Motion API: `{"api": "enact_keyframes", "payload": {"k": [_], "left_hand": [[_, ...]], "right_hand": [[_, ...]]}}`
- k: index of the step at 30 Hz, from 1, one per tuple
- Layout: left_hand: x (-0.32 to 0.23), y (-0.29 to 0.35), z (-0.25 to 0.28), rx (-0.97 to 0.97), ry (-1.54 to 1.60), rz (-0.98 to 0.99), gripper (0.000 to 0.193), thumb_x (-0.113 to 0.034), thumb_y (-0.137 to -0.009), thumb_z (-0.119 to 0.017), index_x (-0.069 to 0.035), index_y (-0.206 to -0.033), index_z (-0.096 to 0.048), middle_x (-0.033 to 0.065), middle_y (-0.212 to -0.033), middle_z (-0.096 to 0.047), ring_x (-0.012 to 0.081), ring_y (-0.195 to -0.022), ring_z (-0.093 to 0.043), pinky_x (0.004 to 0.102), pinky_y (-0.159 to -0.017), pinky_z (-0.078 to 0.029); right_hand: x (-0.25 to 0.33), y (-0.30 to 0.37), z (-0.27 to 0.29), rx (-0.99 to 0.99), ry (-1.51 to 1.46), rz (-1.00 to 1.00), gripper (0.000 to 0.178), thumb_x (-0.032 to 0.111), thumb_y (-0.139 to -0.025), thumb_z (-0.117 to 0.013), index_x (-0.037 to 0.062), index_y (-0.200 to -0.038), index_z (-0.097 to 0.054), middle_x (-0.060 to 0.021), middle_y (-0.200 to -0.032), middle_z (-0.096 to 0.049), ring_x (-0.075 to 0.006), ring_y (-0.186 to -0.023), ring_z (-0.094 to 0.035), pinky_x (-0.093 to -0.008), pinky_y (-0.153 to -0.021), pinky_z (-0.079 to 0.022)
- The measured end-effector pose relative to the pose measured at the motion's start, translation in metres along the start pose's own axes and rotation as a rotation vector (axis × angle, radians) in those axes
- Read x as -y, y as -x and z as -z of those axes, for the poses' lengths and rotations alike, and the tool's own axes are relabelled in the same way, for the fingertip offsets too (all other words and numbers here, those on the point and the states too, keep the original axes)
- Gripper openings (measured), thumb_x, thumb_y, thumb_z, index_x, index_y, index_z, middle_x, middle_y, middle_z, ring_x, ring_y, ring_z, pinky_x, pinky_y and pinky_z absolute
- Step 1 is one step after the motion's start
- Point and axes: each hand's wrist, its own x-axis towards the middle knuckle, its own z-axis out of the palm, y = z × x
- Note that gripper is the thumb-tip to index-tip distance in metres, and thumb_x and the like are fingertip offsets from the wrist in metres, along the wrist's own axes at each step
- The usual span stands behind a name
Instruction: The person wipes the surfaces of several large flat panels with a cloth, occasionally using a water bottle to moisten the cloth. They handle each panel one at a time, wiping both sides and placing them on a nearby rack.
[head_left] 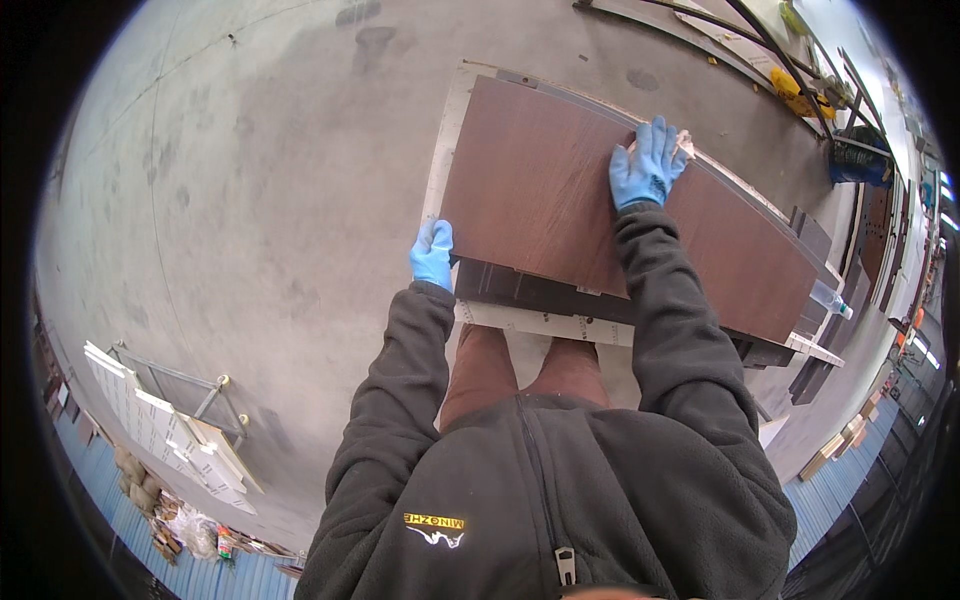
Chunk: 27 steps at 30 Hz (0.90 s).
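A long brown wood-grain board lies across a stack of panels in front of me. My left hand, in a blue glove, is closed at the board's left edge. Toward the far edge, my right hand, also gloved in blue, presses with its fingers stretched over a crumpled pale rag. Only bits of the rag show beside the fingers; the palm hides the rest. Beneath the brown board, a dark panel and a pale printed sheet stick out on my side.
A clear plastic bottle lies by the stack's right end. Metal racking with a yellow bag stands at the far right. A wheeled cart holding white panels is at the lower left. Grey concrete floor spreads to the left.
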Motion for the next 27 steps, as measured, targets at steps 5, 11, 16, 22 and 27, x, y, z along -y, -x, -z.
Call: {"api": "enact_keyframes", "payload": {"k": [5,11,16,22,27], "left_hand": [[0.003,0.001,0.003,0.041,0.075,0.084,0.042,-0.029,-0.102,-0.073,-0.002,-0.132,-0.063,0.0027,-0.112,-0.069,0.0138,-0.098,-0.069,0.0318,-0.088,-0.061],[0.009,-0.001,0.008,0.015,0.051,0.106,0.042,-0.029,-0.101,-0.073,-0.003,-0.133,-0.063,0.0045,-0.113,-0.071,0.0172,-0.098,-0.071,0.0346,-0.085,-0.063],[0.001,-0.001,-0.004,-0.013,0.192,0.133,0.049,-0.043,-0.104,-0.066,-0.005,-0.136,-0.064,0.0044,-0.119,-0.068,0.0178,-0.107,-0.065,0.035,-0.094,-0.055],[-0.032,0.001,0.0,0.317,0.506,0.291,0.117,-0.094,-0.089,-0.03,0.0,-0.159,-0.038,0.0202,-0.157,-0.049,0.0346,-0.143,-0.048,0.0477,-0.123,-0.036],[-0.038,0.003,0.012,0.399,0.374,0.293,0.129,-0.097,-0.086,-0.02,0.009,-0.158,-0.034,0.0233,-0.157,-0.047,0.0342,-0.145,-0.046,0.0453,-0.123,-0.034]], "right_hand": [[0.139,0.061,0.008,0.191,-0.397,0.535,0.038,0.025,-0.083,-0.071,0.0118,-0.117,-0.064,-0.0162,-0.144,-0.053,-0.0406,-0.148,-0.039,-0.0638,-0.12,-0.03],[0.168,-0.047,-0.019,0.161,-0.448,0.532,0.044,0.019,-0.084,-0.069,0.0094,-0.127,-0.065,-0.0135,-0.151,-0.056,-0.0298,-0.146,-0.048,-0.0563,-0.121,-0.031],[0.179,-0.023,-0.026,0.151,-0.392,0.508,0.051,0.016,-0.081,-0.068,0.0081,-0.131,-0.062,-0.017,-0.145,-0.058,-0.0393,-0.14,-0.051,-0.0563,-0.113,-0.039],[0.147,0.125,-0.005,0.252,-0.657,0.814,0.047,0.015,-0.089,-0.062,0.0054,-0.134,-0.063,-0.0179,-0.15,-0.057,-0.0359,-0.145,-0.049,-0.0565,-0.125,-0.03],[0.026,0.099,0.025,0.313,-0.129,0.139,0.06,0.021,-0.079,-0.069,0.0032,-0.135,-0.061,-0.0218,-0.152,-0.053,-0.0432,-0.148,-0.042,-0.0642,-0.122,-0.025]]}}
